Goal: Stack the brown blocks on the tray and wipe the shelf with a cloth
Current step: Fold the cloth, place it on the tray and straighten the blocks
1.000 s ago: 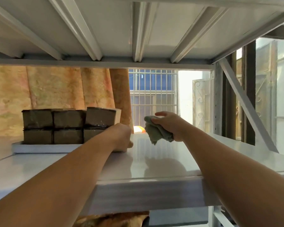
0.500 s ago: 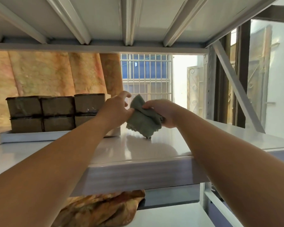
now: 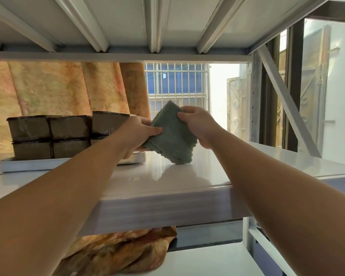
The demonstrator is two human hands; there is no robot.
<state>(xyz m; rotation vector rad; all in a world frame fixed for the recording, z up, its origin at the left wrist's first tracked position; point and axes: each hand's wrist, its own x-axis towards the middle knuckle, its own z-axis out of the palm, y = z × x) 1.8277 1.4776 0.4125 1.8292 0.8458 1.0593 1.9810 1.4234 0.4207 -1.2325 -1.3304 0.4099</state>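
Observation:
Several brown blocks (image 3: 68, 134) stand in two layers on a white tray (image 3: 38, 165) at the left of the grey shelf (image 3: 187, 176). A grey-green cloth (image 3: 173, 140) is held up just above the shelf, its lower corner close to the surface. My left hand (image 3: 139, 129) pinches its left edge. My right hand (image 3: 197, 124) pinches its upper right corner. My left forearm hides the tray's right end and part of the nearest blocks.
An orange patterned curtain (image 3: 58, 90) hangs behind the shelf, with a barred window (image 3: 175, 86) to its right. The upper shelf's ribbed underside (image 3: 147, 22) is close overhead. A diagonal brace (image 3: 287, 100) crosses the right side. Crumpled patterned fabric (image 3: 118, 251) lies on the lower shelf.
My left hand left the tray's edge and took hold of the cloth. Both hands lifted and spread the bunched cloth flat above the shelf.

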